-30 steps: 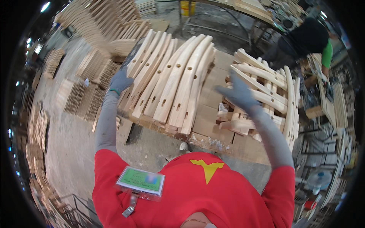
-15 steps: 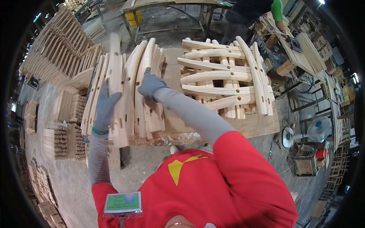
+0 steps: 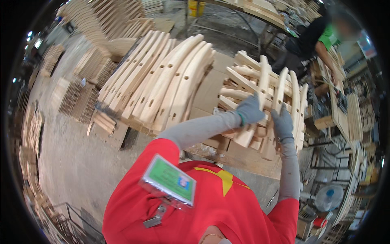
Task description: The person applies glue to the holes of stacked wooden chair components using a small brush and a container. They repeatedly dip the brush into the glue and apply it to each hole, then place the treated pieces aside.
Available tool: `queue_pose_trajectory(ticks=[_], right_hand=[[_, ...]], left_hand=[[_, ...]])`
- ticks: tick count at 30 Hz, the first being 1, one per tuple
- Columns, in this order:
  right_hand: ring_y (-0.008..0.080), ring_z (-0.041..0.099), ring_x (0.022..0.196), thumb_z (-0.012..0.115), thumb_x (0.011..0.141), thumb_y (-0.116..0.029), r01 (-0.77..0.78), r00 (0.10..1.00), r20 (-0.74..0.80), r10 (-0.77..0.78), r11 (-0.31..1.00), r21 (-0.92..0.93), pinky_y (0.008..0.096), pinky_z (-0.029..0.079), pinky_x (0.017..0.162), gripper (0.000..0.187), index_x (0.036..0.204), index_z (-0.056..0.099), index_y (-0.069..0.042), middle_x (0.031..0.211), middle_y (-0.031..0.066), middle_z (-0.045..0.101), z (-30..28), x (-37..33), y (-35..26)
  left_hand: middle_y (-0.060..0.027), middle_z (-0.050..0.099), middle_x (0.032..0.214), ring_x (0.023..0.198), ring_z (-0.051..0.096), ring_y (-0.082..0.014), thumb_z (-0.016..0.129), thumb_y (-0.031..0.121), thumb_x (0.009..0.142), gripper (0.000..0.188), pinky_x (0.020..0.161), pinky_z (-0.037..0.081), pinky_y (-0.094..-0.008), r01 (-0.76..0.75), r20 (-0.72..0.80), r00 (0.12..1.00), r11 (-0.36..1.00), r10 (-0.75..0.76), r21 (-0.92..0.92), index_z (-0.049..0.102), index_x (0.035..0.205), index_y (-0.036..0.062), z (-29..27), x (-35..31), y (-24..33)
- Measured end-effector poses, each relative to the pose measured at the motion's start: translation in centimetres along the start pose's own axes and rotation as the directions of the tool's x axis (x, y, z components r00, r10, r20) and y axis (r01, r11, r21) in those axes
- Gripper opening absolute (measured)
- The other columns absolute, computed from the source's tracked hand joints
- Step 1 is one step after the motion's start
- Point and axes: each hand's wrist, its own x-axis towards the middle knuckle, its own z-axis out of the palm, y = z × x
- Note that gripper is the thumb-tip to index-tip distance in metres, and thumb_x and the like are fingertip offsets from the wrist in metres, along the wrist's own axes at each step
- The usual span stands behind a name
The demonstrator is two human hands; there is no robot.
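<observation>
We saw both gloved hands over the right side of the table (image 3: 254, 157), where curved wooden slats lay in a crossed pile. The left hand (image 3: 250, 110) was at the left slat (image 3: 264, 75), with its fingers curled over it; it seemed to us to be grasping it. The right hand (image 3: 283, 125) lay along the right slat (image 3: 279, 89), just beside the left one, but we could not tell whether it gripped this wood or only rested against it.

Both slats had their long axes pointing away from the body, with the far ends leaning slightly to the right. So each hand was nearest to its own slat, and both were on the nearer half of the wood. The crosswise slats (image 3: 235, 93) ran from left to right beneath, and two outer slats (image 3: 294, 89) stood close to the right hand, leaving it little room on that side.

On the left, well apart, a row of slats (image 3: 162, 85) lay side by side, with bare cardboard (image 3: 209, 89) between it and the pile. The left forearm (image 3: 203, 128) crossed in front of this gap. Beyond the pile we noticed a co-worker's arm (image 3: 323, 54).
</observation>
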Motion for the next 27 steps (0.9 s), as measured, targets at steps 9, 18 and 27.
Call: queue_pose_trajectory(ticks=[9,18,27], right_hand=[[0.0325,0.058,0.093,0.050,0.090,-0.028,0.334,0.937,-0.018,-0.349,0.909,-0.250,0.0440,0.047,0.080,0.032,0.107,0.061,-0.004,0.102,0.0165,0.061,0.9,3.7,-7.1],[0.0446,0.051,0.115,0.063,0.079,-0.051,0.340,0.847,0.328,-0.419,0.901,0.270,0.0428,0.044,0.094,0.098,0.145,0.013,0.002,0.138,0.0376,0.029,12.6,1.6,-34.5],[0.0480,0.058,0.102,0.053,0.079,-0.018,0.219,0.904,0.314,-0.289,0.945,0.242,0.0451,0.050,0.084,0.084,0.143,0.007,0.010,0.136,0.0480,0.016,13.1,2.7,-34.9]], left_hand=[[-0.0196,0.062,0.096,0.091,0.059,-0.0348,0.057,0.030,0.079,0.030,0.082,0.047,-0.0440,-0.197,-0.037,0.969,0.858,0.243,0.475,0.064,0.091,0.0039,-14.1,-1.2,-2.2],[-0.0205,0.062,0.096,0.091,0.060,-0.0345,0.064,0.044,0.070,0.049,0.079,0.047,-0.0440,0.502,-0.435,0.864,0.397,-0.252,0.768,0.061,0.095,0.0025,-36.2,-14.3,-22.1],[-0.0228,0.060,0.097,0.094,0.060,-0.0365,0.061,0.033,0.076,0.060,0.079,0.049,-0.0443,0.428,-0.341,0.886,0.272,-0.313,0.862,0.046,0.124,-0.0002,-33.4,-13.4,-19.6]])
